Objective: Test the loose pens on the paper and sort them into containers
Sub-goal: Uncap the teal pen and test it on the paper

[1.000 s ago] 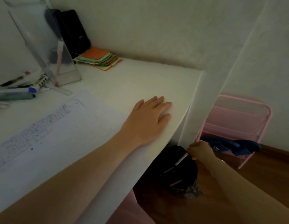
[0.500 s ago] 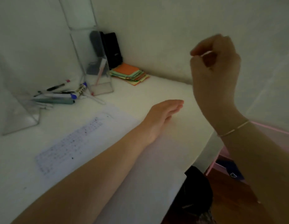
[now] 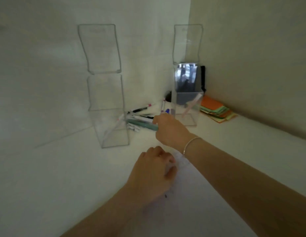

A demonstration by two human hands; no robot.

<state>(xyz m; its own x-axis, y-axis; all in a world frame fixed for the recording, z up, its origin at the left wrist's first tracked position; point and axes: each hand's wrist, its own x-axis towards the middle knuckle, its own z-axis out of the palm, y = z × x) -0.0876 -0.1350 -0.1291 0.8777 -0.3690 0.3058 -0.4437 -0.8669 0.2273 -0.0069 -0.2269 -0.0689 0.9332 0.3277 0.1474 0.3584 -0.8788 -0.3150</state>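
Note:
Several loose pens (image 3: 140,115) lie in a pile on the white desk between two tall clear containers. My right hand (image 3: 169,130) reaches into the pile, and its thumb and fingers close on the near end of a teal pen (image 3: 142,125). My left hand (image 3: 154,170) rests on the sheet of paper (image 3: 191,194) with its fingers loosely curled and nothing in them. A white pen leans inside the left container (image 3: 113,134). A pink pen (image 3: 191,106) leans inside the right container (image 3: 186,115).
A stack of orange and green sticky notes (image 3: 215,108) lies by the right wall. A black object (image 3: 202,77) stands in the corner behind the right container. Walls close the desk (image 3: 54,168) in at the back and right.
My right hand came up from the black bin under the desk, no longer holding the pen it had there, and reached to the pen pile. The view swung left. My left hand curled on the paper.

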